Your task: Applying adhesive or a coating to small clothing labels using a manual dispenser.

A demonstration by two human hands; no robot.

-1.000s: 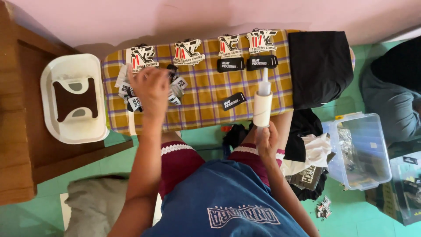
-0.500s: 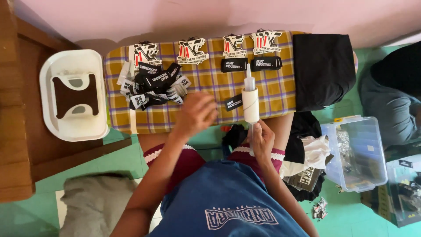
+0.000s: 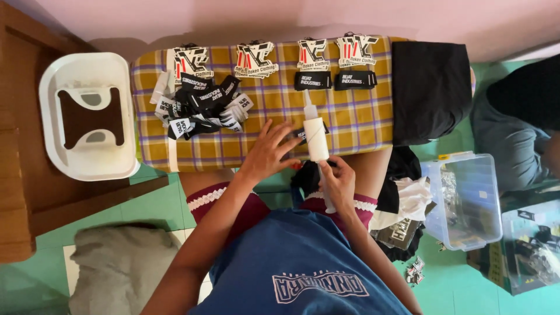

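My right hand point(image 3: 338, 182) grips a white glue-like bottle point(image 3: 315, 135), nozzle pointing away from me, over the near edge of a yellow plaid board point(image 3: 361, 125) on my lap. My left hand point(image 3: 269, 150) lies flat on the board with fingers spread, its fingertips on a small black fabric label point(image 3: 302, 135) next to the bottle. A heap of black and white labels point(image 3: 201, 105) sits at the left of the board. Along the far edge lie several white printed tags point(image 3: 255, 58) and two black labels point(image 3: 333, 80).
A white plastic basket point(image 3: 87, 116) stands on a wooden surface point(image 3: 23, 192) at left. Folded black cloth point(image 3: 430, 90) lies at the board's right end. A clear plastic box point(image 3: 464, 198), loose garments and another seated person point(image 3: 525, 116) are at right. A grey cloth point(image 3: 119, 268) lies on the green floor.
My left hand came back from the label heap to the small black label by the bottle. The bottle in my right hand has shifted left toward the board's middle.
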